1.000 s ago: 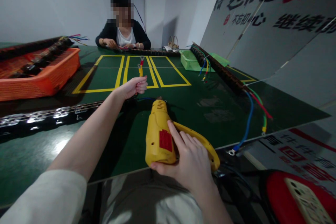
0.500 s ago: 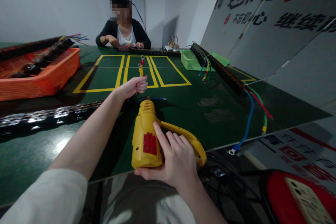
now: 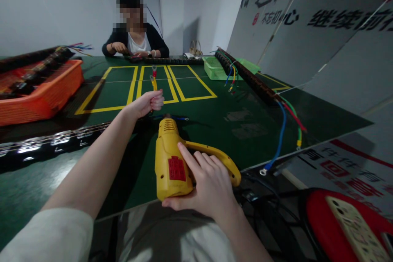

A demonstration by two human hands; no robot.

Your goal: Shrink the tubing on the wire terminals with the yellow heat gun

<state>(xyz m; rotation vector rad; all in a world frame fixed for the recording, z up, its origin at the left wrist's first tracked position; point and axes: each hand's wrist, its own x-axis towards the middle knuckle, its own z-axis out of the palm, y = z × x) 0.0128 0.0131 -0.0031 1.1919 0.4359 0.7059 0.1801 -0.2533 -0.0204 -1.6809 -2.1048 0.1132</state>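
Observation:
My left hand is closed around wires whose ring-terminal ends, sleeved in red and yellow, stick up above the fist. Below it lies a blue wire with a ring terminal, close to the nozzle of a yellow heat gun. My right hand grips the heat gun's body from behind, fingers over its side and thumb beneath the rear end. The gun's nozzle points away from me, towards the wires. A long black strip runs along the table from the left to under my left forearm.
An orange basket with black strips stands at left. A green basket sits at the back right, under a long strip with coloured wires hanging past the table edge. A person works opposite. A red stool holds a phone.
The view has turned slightly right, so the table and baskets appear further left. Both hands keep their hold, with the heat gun nearly unmoved relative to the wires.

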